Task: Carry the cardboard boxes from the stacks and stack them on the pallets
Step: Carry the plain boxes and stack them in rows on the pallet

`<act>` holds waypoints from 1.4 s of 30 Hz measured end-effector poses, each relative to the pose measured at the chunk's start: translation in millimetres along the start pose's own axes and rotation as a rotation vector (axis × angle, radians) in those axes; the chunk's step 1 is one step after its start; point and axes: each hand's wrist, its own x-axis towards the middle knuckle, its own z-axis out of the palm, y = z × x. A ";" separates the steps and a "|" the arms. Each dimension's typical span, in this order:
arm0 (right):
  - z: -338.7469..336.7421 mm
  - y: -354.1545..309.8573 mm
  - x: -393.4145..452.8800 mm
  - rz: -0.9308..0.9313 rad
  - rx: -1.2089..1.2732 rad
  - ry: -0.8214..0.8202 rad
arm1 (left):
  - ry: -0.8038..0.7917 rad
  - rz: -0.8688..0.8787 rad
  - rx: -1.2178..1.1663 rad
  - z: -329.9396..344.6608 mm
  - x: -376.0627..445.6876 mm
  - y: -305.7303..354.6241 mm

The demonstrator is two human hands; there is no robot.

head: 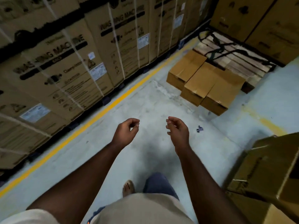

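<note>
Three plain cardboard boxes (205, 81) sit side by side on the near end of a wooden pallet (234, 57) ahead and to the right. Both my arms reach forward over the floor, well short of those boxes. My left hand (127, 131) hangs with loosely curled fingers and holds nothing. My right hand (177, 128) is likewise loosely curled and empty. A stack of cardboard boxes (271, 175) stands close at my right side.
A long row of tall strapped washing-machine cartons (68, 62) lines the left, behind a yellow floor line (100, 110). More large cartons (258, 21) stand beyond the pallet at top right. A small dark scrap (199, 128) lies on the grey floor.
</note>
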 end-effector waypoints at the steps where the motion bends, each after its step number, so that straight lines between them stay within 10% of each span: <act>1: 1.3 -6.1 23.2 0.001 0.012 0.028 | -0.035 0.014 0.002 4.1 30.5 6.3; 22: 42.6 -171.3 583.2 0.083 -0.094 0.128 | -0.342 0.090 0.149 123.1 642.3 148.0; 33: 75.2 -39.8 873.4 0.408 -0.063 0.208 | -0.777 0.062 0.474 303.3 941.7 31.0; 42: 46.5 135.8 1060.5 0.633 -0.399 0.168 | -0.748 -0.268 0.540 467.9 1056.3 -106.2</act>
